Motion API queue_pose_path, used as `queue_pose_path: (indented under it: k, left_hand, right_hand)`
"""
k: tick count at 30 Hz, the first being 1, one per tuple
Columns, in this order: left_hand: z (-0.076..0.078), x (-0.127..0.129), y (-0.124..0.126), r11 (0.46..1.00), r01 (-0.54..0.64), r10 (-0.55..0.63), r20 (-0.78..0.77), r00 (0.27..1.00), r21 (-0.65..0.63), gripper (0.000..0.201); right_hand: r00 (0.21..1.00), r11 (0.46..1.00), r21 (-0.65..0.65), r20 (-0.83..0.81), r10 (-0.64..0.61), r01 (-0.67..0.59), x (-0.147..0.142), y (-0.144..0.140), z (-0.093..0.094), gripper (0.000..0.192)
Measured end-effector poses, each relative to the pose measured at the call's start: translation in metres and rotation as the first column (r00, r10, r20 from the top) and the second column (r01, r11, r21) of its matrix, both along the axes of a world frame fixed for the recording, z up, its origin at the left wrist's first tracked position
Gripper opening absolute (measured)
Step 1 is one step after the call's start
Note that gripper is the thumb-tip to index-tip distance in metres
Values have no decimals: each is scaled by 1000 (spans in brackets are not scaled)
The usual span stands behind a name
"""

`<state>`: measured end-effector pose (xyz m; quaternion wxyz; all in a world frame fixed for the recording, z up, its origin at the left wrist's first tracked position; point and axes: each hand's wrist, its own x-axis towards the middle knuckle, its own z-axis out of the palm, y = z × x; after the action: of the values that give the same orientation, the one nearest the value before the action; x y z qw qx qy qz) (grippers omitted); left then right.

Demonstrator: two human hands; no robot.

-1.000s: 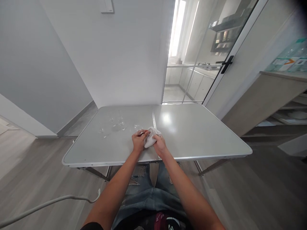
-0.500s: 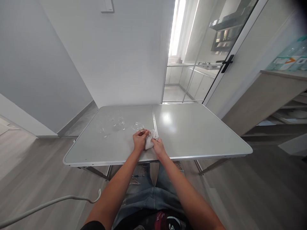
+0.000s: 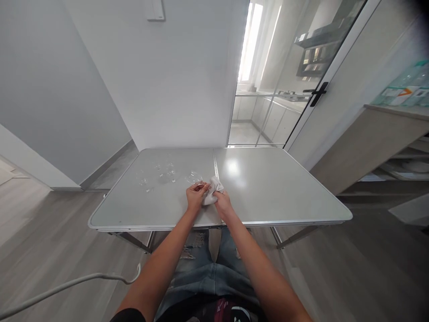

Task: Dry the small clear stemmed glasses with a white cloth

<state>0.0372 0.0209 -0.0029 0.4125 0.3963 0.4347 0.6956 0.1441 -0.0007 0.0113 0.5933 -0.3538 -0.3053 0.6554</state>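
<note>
At twelve o'clock of the body, the right hand (image 3: 224,203) grips a white cloth (image 3: 213,189). Beside it, at nine o'clock, the left hand (image 3: 194,196) has fingers closed on a clear object (image 3: 193,177). Other clear pieces (image 3: 170,170) lie on the table (image 3: 284,192) toward eleven o'clock.

A: Count?
B: Left hand (image 3: 195,197), one; right hand (image 3: 223,205), one; white cloth (image 3: 212,194), one.
A: Table (image 3: 281,192), pale cable (image 3: 94,276)?
B: One each.
A: Clear pieces (image 3: 170,171)?
B: Several; too faint for exact count.
</note>
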Motion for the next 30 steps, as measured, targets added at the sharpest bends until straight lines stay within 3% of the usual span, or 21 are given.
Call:
queue_pose_path:
  k: [5,10,14,17,23,30]
  left_hand:
    - [-3,-2,1,999,-44,44,37,998,-4,34]
    - [-3,1,2,999,37,-37,23,999,13,32]
    - [-2,0,2,1000,24,-24,41,999,12,33]
    - [-2,-1,2,1000,2,-3,36,999,21,34]
    - [-5,-3,2,999,-44,44,5,999,-25,39]
    - [0,-1,0,1000,19,-20,40,999,9,40]
  right_hand:
    - [995,995,-33,13,95,-95,4,-20,-9,26]
    - [994,995,6,39,-100,99,16,-2,-7,24]
    - [1000,998,53,3,-27,27,10,11,-15,27]
    - [1000,1000,6,16,11,-11,7,11,-29,29]
    - [989,991,-69,103,-105,113,12,8,-45,22]
    - [966,981,167,220,-136,100,10,4,-35,23]
